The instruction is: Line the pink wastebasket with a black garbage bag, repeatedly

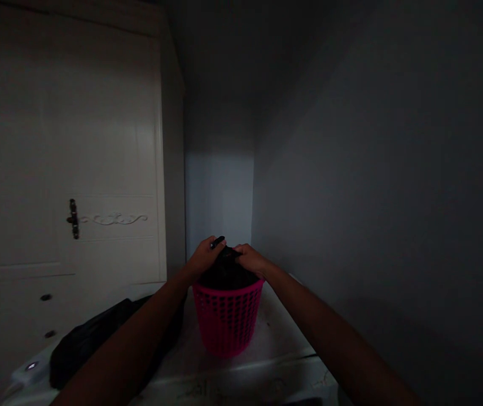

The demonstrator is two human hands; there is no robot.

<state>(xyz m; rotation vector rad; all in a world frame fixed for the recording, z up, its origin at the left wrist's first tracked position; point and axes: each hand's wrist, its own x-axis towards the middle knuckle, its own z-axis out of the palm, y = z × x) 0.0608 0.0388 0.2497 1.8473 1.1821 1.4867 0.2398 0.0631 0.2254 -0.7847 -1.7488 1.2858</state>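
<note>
A pink basket (227, 324) with a pattern of holes stands upright on a white surface (273, 332). Black plastic, seemingly a bag (227, 273), fills its top and rises above the rim. On the left side of that bag, my left hand (205, 254) is closed on its gathered top, with a dark bit sticking up by the fingers. My right hand (250, 259) pinches the same bag from the right, just over the rim. The dim light hides the fingertips in part.
Another black bag (93, 332) lies on the surface at the left, partly behind my left forearm. A white wardrobe (114, 146) with dark handles stands at the left. A bare wall (372, 186) rises at the right.
</note>
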